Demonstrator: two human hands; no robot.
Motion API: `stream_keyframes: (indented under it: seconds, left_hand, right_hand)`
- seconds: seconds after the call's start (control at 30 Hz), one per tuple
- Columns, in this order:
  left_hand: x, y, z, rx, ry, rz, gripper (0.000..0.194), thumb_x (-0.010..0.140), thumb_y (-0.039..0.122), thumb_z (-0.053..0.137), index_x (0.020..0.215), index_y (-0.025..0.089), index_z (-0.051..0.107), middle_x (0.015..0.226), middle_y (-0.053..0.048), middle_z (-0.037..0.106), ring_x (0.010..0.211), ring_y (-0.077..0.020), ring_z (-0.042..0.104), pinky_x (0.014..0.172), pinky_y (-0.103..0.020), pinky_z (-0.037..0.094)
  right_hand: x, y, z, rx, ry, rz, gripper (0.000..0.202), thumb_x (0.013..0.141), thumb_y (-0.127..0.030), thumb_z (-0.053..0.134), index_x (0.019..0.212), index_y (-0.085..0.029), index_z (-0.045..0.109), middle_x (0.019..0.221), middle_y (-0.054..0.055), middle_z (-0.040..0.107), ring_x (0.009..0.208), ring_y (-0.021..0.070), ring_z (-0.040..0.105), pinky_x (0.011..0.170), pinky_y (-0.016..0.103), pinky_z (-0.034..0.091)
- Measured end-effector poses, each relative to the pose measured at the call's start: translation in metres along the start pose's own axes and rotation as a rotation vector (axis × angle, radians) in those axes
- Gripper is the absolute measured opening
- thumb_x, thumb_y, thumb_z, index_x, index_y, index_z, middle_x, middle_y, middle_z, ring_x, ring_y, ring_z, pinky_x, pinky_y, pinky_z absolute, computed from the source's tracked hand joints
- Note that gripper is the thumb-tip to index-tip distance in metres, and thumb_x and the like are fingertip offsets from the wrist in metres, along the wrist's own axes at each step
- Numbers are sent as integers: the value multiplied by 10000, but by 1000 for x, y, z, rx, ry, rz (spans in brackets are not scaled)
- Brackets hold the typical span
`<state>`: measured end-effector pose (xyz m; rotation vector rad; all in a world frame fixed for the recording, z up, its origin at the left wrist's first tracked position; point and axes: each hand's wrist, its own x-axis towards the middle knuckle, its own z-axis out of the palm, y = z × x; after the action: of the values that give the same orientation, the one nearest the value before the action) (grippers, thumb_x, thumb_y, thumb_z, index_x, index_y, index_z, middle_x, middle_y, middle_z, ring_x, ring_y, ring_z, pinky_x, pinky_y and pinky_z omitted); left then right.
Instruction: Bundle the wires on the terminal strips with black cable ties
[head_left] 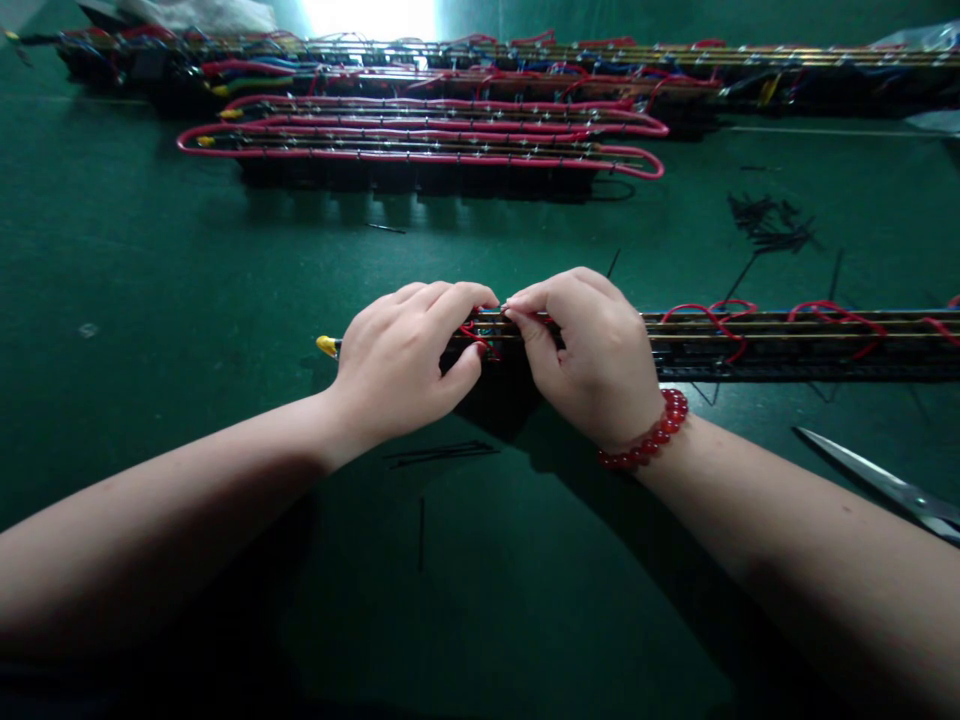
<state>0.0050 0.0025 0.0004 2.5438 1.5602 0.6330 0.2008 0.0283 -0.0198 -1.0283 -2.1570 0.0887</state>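
Wired strip (757, 345) lies under left grip (405, 350) and right grip (596, 345). Left spans it, digits parted; right pinched together, anything held unclear.

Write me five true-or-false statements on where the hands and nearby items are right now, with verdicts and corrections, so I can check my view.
1. The left hand and the right hand are both at the long black strip with brass-coloured rods. True.
2. The silver-bladed scissors lie beside the left forearm. False: the scissors lie near the right forearm.
3. A bracelet of glossy red beads circles the right wrist. True.
4. The right thumb and forefinger are spread wide. False: their tips are pinched close together; anything between them is too small to identify.
5. The tabletop is white. False: the tabletop is dark green.
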Motion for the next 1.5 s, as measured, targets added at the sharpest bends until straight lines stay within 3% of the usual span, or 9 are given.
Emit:
stream_keyframes:
  seconds: [0.33,1.23,1.5]
  left_hand:
    - [-1,0,-3,-57,0,21,379,867,288,564,1235,210,615,1154,-52,718,1055,-240,649,935,-373,499]
    - [-2,5,-2,-95,10,-14,433,870,291,565,1292,201,599,1194,-55,727,1080,-241,668,936,-361,504]
    - [-2,5,-2,-104,14,-41,390,899,273,536,1279,190,563,1193,-62,716,1060,-222,680,927,-351,514]
  right_hand:
    - [0,-1,1,-9,33,-44,150,966,-216,536,932,-193,681,864,53,738,830,206,645,804,369,513]
    - [3,-6,7,-164,40,47,210,983,-265,497,944,-199,693,852,69,749,803,226,637,739,376,451]
    - [1,-4,5,-88,35,-14,172,958,-243,526,944,-212,695,859,50,754,818,210,656,772,367,480]
